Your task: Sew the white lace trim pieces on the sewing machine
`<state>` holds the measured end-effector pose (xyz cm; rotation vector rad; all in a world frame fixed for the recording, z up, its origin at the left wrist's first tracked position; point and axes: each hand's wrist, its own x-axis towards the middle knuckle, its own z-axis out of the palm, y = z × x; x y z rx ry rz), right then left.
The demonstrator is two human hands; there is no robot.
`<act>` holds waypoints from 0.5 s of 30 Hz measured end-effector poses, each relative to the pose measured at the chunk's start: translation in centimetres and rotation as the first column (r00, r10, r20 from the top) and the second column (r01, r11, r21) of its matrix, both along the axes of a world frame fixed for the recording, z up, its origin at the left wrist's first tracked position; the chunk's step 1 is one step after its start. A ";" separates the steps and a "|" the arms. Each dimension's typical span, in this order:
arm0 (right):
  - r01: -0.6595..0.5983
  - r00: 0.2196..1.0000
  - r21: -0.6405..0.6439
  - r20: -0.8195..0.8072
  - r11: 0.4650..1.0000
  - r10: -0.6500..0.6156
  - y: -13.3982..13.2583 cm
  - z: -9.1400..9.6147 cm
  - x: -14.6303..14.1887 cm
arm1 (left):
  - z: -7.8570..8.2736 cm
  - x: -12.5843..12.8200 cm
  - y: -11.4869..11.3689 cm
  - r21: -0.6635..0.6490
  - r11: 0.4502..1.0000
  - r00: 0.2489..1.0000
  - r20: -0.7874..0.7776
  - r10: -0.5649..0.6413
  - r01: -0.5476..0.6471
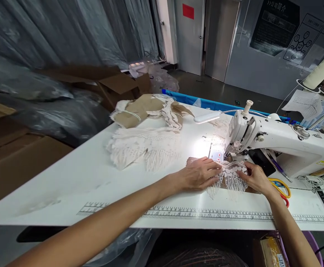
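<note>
Where fringed lace (235, 180) lies between them, left hand (200, 173) flat on it, right hand (257, 179) touching it, grip unclear.

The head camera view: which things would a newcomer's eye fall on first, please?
Probably the white sewing machine at the right, with a patch of bright light on the table beside its needle end. Just in front of it, the left hand and right hand are at a strip of fringed white lace. Farther left lie more fringed lace and, behind it, a tan fabric heap.
</note>
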<state>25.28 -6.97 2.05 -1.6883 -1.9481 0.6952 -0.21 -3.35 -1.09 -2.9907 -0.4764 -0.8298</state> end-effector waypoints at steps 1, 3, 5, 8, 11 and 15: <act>0.024 0.997 -0.004 -0.080 1.000 -0.025 -0.3 -0.2 -0.3 | 0.1 0.0 0.0 -0.048 0.999 1.000 0.027 0.013 -0.012; 0.071 0.960 -0.078 -0.265 0.994 -0.089 -0.6 -0.6 -1.2 | 0.3 0.0 0.0 -0.221 0.972 0.992 0.081 0.099 -0.079; 0.080 0.883 -0.196 -0.440 0.977 -0.160 -0.7 -0.9 -2.7 | 0.8 -0.3 -0.1 -0.483 0.864 0.968 0.115 0.222 -0.141; -0.012 0.738 -0.276 -0.651 0.961 -0.178 -0.4 -0.9 -5.2 | 1.8 -0.7 -0.2 -0.849 0.522 0.943 0.105 0.316 -0.081; -0.123 0.668 -0.285 -0.733 0.951 -0.133 0.1 -0.9 -6.5 | 2.6 -0.8 -0.3 -0.947 0.298 0.946 -0.020 0.324 -0.122; -0.055 0.858 -0.171 -0.512 0.984 -0.041 0.5 -1.4 -4.6 | 3.0 -0.6 -0.6 -0.829 0.424 0.892 -0.182 0.414 -0.366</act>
